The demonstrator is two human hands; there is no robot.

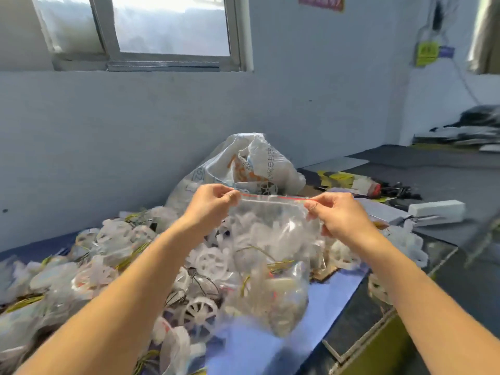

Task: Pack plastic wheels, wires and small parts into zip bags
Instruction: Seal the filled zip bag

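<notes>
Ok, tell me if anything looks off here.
Nothing damaged or spilled stands out. The left hand and right hand pinch the zip bag by its top corners, held level. Wheels and wires lie heaped on the table.

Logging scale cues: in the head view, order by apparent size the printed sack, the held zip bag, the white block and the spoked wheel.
1-2. The printed sack and zip bag: largest, look alike; the bag is nearer, so unranked.
3-4. The white block and spoked wheel: smallest, also too close to rank.
</notes>
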